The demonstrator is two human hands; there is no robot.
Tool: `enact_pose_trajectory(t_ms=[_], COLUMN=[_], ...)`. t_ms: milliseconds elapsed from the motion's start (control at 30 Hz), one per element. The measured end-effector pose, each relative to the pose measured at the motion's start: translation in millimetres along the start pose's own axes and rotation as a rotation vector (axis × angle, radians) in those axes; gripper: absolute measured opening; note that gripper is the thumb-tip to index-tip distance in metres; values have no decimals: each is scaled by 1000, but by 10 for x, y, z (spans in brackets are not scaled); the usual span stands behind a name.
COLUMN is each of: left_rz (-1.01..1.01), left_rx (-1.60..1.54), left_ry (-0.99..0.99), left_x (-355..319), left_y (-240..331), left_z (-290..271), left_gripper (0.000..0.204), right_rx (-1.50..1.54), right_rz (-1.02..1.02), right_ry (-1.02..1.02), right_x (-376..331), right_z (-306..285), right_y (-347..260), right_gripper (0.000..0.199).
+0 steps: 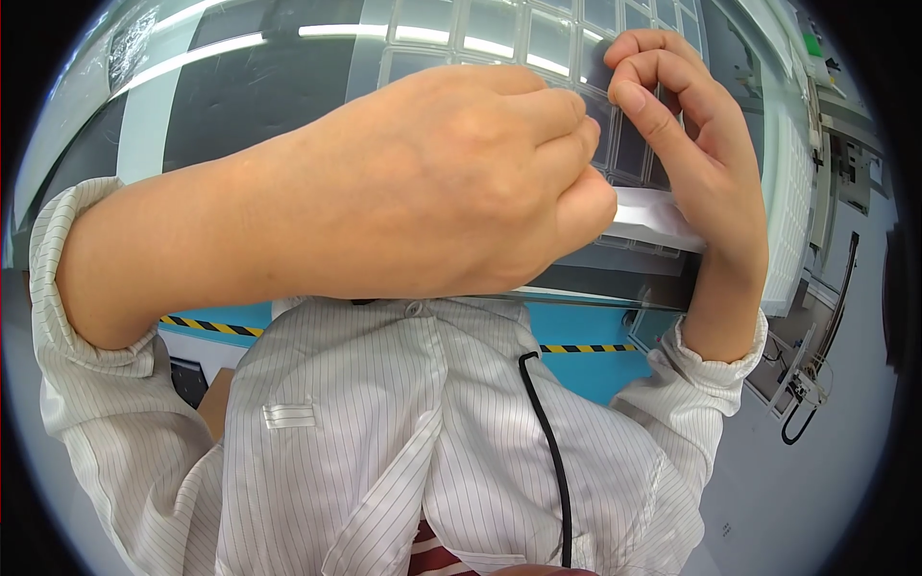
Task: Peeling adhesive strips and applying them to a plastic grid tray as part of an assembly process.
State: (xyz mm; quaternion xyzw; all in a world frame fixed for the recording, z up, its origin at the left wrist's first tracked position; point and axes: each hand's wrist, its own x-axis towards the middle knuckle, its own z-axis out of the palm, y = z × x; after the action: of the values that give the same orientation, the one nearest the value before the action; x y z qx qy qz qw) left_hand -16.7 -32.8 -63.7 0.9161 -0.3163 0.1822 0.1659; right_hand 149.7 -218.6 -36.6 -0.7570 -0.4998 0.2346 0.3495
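Note:
My left hand (490, 182) fills the middle of the view with its back turned up and its fingers curled closed. Whatever its fingertips hold, if anything, is hidden behind the knuckles. To its right, my right hand (691, 125) bends its fingers toward the thumb in a pinch; nothing I can name shows between the tips. Both hands are over clear plastic trays (495, 27) divided into rectangular compartments. A folded white sheet or wrapper (648, 216) lies between the left knuckles and the right wrist, partly covered by them.
The trays rest on a glossy table with a dark surface (230, 130) that reflects light strips. Crumpled clear film (134, 43) is at the far left. More clear trays (789, 192) are stacked at the right. Black-and-yellow tape (586, 348) runs across the blue floor below the table edge.

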Motion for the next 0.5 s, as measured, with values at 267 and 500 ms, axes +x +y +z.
enact_pose_trajectory(t_ms=[267, 500], left_rz=[42, 9], left_rx=[45, -45], left_ry=[295, 79], left_x=[3, -79], left_y=[-26, -213], left_z=[176, -8], left_gripper=[21, 16], right_rx=[-227, -370], right_rz=[-261, -233], right_ry=[141, 241], right_x=[44, 246], right_z=[167, 274], right_y=[103, 161], right_gripper=[14, 17])
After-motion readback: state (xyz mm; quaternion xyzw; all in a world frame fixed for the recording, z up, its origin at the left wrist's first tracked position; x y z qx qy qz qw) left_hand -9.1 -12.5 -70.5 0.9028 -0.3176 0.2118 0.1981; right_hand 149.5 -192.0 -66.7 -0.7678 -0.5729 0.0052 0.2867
